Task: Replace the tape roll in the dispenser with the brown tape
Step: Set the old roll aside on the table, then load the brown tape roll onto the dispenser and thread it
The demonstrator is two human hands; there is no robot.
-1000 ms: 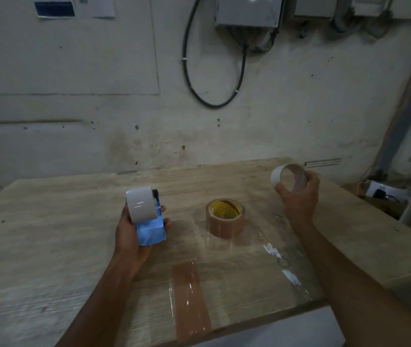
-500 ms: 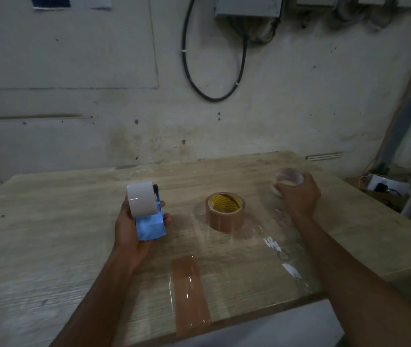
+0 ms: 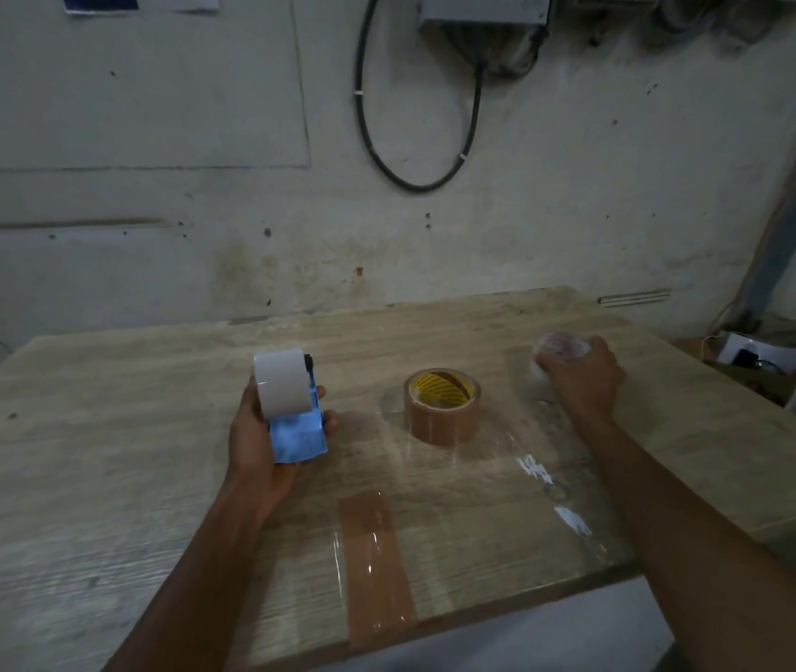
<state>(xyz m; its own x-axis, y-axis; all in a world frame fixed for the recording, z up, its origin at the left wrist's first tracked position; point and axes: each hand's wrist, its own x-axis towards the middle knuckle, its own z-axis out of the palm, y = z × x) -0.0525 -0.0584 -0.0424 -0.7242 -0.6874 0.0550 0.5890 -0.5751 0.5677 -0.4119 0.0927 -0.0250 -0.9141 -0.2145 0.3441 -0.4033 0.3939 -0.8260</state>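
Left hand (image 3: 265,443) closed round the blue dispenser (image 3: 295,419), held above the table (image 3: 95,453), left of centre; its pale hub faces up and carries no tape. Right hand (image 3: 580,380) clamped over the clear roll (image 3: 556,349), now pressed down on the table at far right. One second ago that roll was raised in the air; it has since come down to the surface, fingers not yet released.

Judgement: old roll is out and being parked, so removal is essentially finished; loading not yet begun.

Brown tape (image 3: 442,405) lies flat, core opening up, between the two hands, just left of the right wrist, touching neither.

Room: open table all round the brown tape, so the right hand has a short clear path leftward to it. Clear roll sits near the table's right edge, not at it. A brown strip (image 3: 376,555) is stuck flat near the front edge; no obstacle. Wall well behind.
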